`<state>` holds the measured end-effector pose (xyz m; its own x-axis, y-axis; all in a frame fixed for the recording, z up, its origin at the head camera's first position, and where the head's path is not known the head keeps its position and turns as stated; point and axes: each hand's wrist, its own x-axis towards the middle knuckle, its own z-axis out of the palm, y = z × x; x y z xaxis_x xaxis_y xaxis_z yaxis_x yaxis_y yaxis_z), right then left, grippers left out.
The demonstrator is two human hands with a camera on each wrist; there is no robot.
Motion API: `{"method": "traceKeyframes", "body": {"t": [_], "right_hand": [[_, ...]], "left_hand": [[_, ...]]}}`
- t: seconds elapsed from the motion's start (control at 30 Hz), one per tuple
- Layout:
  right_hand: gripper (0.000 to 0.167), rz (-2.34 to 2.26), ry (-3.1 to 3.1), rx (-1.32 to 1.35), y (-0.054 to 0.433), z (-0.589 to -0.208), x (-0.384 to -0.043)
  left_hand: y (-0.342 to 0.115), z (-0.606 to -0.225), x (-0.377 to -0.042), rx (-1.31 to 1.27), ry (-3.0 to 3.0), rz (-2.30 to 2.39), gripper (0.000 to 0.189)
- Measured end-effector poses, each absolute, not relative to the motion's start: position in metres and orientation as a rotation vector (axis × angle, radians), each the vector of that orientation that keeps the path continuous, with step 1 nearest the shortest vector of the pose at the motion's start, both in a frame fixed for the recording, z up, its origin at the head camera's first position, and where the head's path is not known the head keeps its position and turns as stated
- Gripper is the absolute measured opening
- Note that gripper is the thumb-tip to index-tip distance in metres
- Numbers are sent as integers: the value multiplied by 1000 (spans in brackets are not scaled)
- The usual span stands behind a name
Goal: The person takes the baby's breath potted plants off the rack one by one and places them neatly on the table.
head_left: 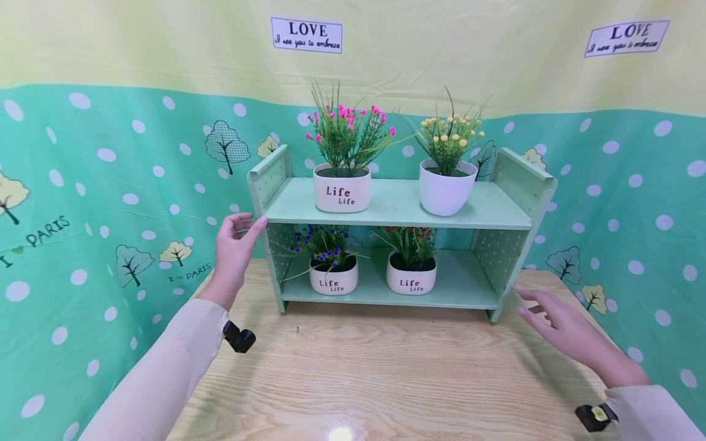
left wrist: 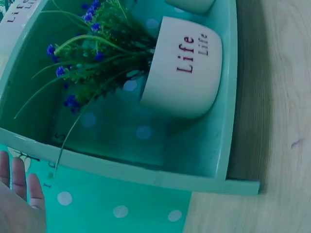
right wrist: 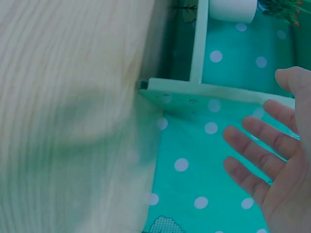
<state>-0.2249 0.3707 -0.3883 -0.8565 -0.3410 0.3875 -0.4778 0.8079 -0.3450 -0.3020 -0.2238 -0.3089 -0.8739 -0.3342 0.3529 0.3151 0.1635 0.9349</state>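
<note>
A pale green two-tier shelf (head_left: 375, 218) stands on the table against the curtain. My left hand (head_left: 236, 251) is at its left side panel, thumb by the front edge; whether it touches is unclear. The fingers look fairly straight in the left wrist view. Beyond the lower right of the shelf, my right hand (head_left: 568, 324) hangs apart from it, fingers spread and holding nothing. On the top board sit a pot of pink flowers (head_left: 342, 190) and a white pot of yellow flowers (head_left: 447, 191). Below are a pot of blue flowers (head_left: 333, 278) and one of orange-red flowers (head_left: 411, 277).
The wooden table (head_left: 353, 361) extends in front of the shelf. A green and yellow patterned curtain (head_left: 138, 202) encloses the back and both sides. Raised side panels (head_left: 524, 174) flank the top board.
</note>
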Motion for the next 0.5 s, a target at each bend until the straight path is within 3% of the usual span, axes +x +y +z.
{"method": "traceKeyframes", "body": {"t": [0.5], "right_hand": [[41, 575, -2526, 715, 336, -345, -229]], "left_hand": [[-210, -296, -314, 60, -1863, -1762, 44]]}}
